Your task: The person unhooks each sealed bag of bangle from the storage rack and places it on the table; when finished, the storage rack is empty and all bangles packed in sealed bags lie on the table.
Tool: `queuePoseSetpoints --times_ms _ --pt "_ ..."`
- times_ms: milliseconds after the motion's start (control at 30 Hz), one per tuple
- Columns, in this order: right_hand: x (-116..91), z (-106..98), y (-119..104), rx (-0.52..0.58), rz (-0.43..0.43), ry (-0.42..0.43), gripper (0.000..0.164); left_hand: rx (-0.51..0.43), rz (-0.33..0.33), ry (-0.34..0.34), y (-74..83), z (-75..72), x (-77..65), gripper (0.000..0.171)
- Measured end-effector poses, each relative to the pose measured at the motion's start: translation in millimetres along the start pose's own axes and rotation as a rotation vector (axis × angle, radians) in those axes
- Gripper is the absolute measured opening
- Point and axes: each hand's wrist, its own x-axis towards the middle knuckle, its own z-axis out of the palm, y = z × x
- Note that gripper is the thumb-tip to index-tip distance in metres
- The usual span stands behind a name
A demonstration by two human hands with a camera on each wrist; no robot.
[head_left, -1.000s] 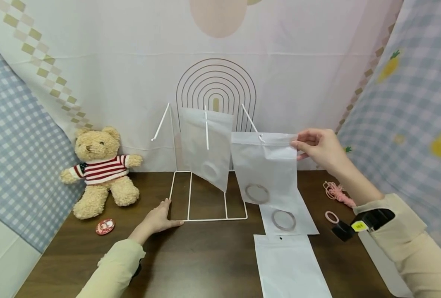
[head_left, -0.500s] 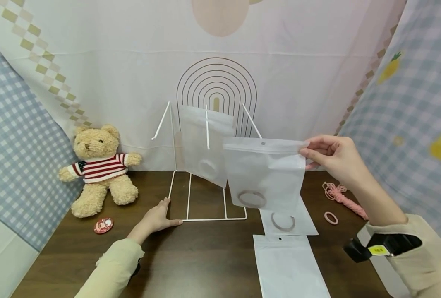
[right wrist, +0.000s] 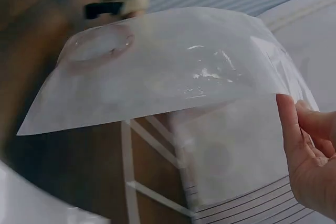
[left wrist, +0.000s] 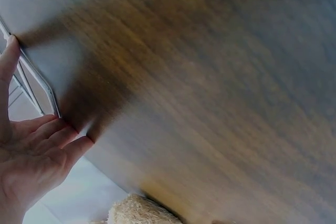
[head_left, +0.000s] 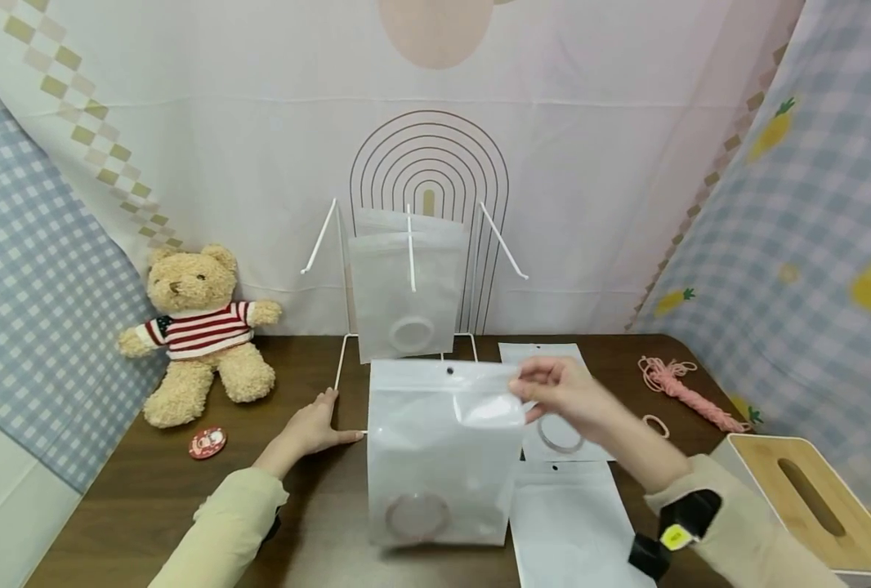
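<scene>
My right hand [head_left: 564,396] pinches the upper right corner of a translucent white zip bag [head_left: 443,441]. A ring shows through low in this bag, and a hang hole sits at its top. The bag hangs upright before the white wire rack [head_left: 341,363], hiding the front of its base. At the base's left corner rests my left hand [head_left: 309,426]; the left wrist view has its thumb and fingertips on the wire frame [left wrist: 47,88]. On the rack's middle prong hangs a white bag [head_left: 372,294] with a ring inside, another bag edge behind it. The two side prongs are bare.
Two flat white bags lie at the right, one with a ring [head_left: 531,353], one nearer [head_left: 575,523]. Beyond are pink cord [head_left: 693,400], a small pink ring [head_left: 656,425] and a wood-topped tissue box [head_left: 774,465]. A teddy bear [head_left: 200,335] and red badge [head_left: 207,443] are left.
The bag has come off the right prong, and my right hand has brought it forward, down and left. My left hand has stayed on the rack base. The tissue box is now uncovered.
</scene>
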Motion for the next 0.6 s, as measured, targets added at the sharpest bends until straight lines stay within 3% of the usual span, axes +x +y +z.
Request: queuePoseSetpoints --times_ms 100,233,400,600 --pt "12 8 30 0.050 0.111 -0.005 0.006 0.001 -0.002 0.004 -0.3 0.2 1.3 0.103" --pt "27 11 59 0.047 0.159 0.025 0.013 0.010 0.006 0.016 -1.1 0.2 3.2 0.101" --pt "35 15 90 -0.071 0.213 0.027 0.027 0.012 0.011 0.024 -1.4 0.2 3.9 0.100" --pt "31 25 116 -0.234 0.221 0.042 0.019 0.011 0.005 0.018 -1.6 1.3 2.7 0.100"
